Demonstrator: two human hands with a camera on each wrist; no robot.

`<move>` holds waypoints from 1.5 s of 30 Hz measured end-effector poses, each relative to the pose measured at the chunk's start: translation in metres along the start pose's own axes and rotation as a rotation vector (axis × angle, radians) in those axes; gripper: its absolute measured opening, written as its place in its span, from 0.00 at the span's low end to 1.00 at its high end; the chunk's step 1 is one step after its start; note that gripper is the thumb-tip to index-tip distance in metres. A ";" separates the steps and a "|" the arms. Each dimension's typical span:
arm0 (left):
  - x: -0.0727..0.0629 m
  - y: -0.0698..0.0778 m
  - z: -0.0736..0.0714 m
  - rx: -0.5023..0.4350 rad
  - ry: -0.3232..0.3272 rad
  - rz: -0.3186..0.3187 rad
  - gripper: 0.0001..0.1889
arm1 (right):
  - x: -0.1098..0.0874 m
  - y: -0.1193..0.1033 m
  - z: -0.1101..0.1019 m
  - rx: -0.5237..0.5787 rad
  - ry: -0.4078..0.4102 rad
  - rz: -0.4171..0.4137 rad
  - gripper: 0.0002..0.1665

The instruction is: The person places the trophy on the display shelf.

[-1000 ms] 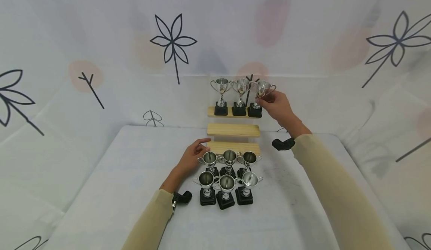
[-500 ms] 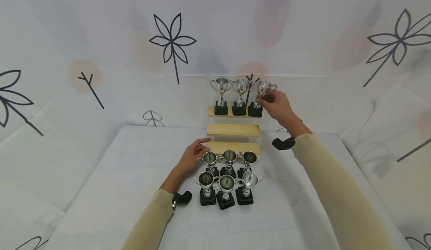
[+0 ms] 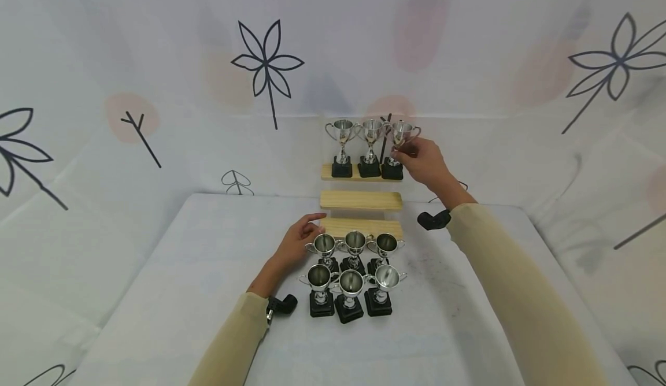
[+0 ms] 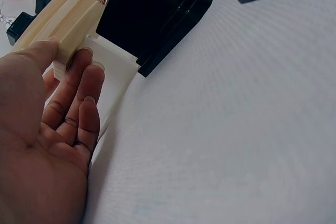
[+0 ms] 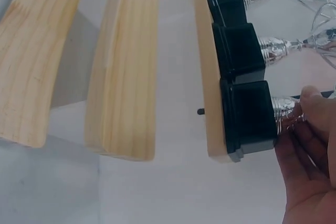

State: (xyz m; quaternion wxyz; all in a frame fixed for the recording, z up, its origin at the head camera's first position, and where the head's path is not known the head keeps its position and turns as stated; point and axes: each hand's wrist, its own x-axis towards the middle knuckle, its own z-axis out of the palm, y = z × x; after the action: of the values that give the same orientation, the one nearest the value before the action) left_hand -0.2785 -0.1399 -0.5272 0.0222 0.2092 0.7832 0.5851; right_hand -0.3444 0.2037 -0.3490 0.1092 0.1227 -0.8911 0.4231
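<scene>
My right hand (image 3: pixel 426 163) pinches the stem of a silver trophy cup (image 3: pixel 402 133) whose black base (image 5: pixel 252 116) stands at the right end of the top wooden shelf (image 5: pixel 206 72). Two more trophies (image 3: pixel 342 134) stand upright beside it on that shelf. At the lower left, my left hand (image 3: pixel 296 241) grips the left end of the lowest wooden shelf (image 4: pixel 79 22), thumb above and fingers against its edge and underside. Close by the left hand, several trophies (image 3: pixel 350 285) stand in two rows on the white-covered table in front of the shelves.
The middle wooden shelf (image 3: pixel 361 200) lies between the top and lowest shelves and bears no trophies. Behind it hangs a white cloth backdrop (image 3: pixel 182 56) with drawn flowers. White cloth covers the table (image 3: pixel 208 259).
My right hand has shifted slightly left with the trophy, bringing it nearer to the middle one and more upright. The left hand has stayed in place.
</scene>
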 end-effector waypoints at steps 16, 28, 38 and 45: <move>0.001 0.004 0.002 0.001 0.020 -0.007 0.25 | 0.002 -0.002 0.005 0.047 -0.007 0.004 0.21; 0.002 0.002 0.003 0.002 0.027 -0.018 0.25 | 0.003 0.003 0.008 0.039 0.015 0.000 0.18; 0.000 0.005 0.001 -0.001 0.007 0.000 0.25 | 0.001 0.007 0.011 0.056 0.031 -0.004 0.19; -0.007 0.028 0.002 -0.009 0.021 -0.030 0.24 | -0.002 0.010 0.012 0.059 0.056 -0.014 0.19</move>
State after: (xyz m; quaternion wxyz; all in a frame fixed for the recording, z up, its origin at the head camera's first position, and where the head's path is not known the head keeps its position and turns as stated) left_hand -0.2628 -0.1340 -0.5040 0.0237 0.1910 0.7837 0.5905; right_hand -0.3466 0.2009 -0.3639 0.1335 0.1204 -0.8738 0.4519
